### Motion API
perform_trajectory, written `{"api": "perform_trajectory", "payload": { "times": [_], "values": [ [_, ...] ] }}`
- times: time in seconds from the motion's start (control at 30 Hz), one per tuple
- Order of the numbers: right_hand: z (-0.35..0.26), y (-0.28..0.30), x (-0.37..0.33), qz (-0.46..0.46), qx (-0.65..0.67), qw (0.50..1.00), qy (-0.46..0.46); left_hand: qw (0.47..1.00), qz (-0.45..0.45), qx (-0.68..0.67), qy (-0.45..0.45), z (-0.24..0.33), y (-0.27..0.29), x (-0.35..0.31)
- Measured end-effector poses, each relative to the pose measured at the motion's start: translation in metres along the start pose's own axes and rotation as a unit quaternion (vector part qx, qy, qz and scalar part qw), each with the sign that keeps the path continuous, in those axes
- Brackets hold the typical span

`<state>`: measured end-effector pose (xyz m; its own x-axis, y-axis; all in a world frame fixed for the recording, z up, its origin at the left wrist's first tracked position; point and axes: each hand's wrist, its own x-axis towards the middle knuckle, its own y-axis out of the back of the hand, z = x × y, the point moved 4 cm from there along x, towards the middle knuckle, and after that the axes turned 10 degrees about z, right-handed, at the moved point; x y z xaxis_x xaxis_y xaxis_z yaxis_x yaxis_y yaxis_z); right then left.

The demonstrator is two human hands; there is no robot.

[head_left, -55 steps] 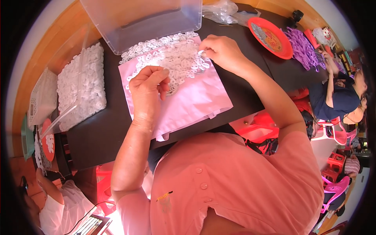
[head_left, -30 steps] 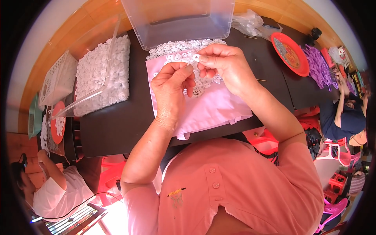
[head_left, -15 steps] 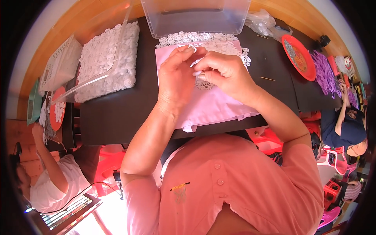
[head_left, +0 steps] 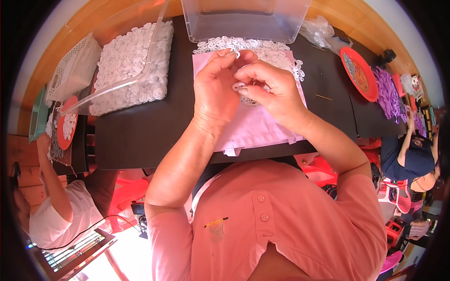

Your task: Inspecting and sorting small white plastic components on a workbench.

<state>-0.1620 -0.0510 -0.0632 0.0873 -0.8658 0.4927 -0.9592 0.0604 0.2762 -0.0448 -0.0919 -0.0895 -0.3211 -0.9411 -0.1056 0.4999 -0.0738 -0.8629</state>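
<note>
My left hand (head_left: 216,89) is raised over a pink cloth bag (head_left: 262,129), thumb and fingertips pinching a small white oval plastic link (head_left: 236,54). Close beside it, my right hand (head_left: 274,91) pinches another small white link (head_left: 239,86) between thumb and forefinger; a hole shows in it. The bag lies flat on the dark table, a round dark print on it partly covered by my right hand. A heap of similar white links (head_left: 276,58) is spread over the bag's far part and past its edge.
An empty clear tub (head_left: 243,28) lies behind the heap. Left are a clear bin full of white links (head_left: 129,65) and a white basket (head_left: 75,65). A red tray (head_left: 360,75), plastic bag (head_left: 318,30) and purple strips (head_left: 389,93) are right. Co-workers sit at both sides.
The view has shifted slightly, so the table things sit a little further right. Both hands stay close together; the link in my right hand has turned and shows more.
</note>
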Motion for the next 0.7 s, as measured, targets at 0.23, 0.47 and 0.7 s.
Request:
{"api": "perform_trajectory", "payload": {
  "times": [0.23,0.47,0.7],
  "values": [
    [-0.003,0.0,0.004,-0.031,-0.064,0.995,0.071,0.999,0.033,0.019,0.005,-0.004,0.012,0.007],
    [0.001,-0.006,0.008,0.001,-0.029,0.999,0.023,0.999,0.034,0.031,0.0,-0.001,0.007,0.003],
    [-0.005,-0.016,0.004,0.044,-0.096,0.99,0.091,0.998,0.051,-0.03,0.016,-0.001,0.004,0.002]
  ]
}}
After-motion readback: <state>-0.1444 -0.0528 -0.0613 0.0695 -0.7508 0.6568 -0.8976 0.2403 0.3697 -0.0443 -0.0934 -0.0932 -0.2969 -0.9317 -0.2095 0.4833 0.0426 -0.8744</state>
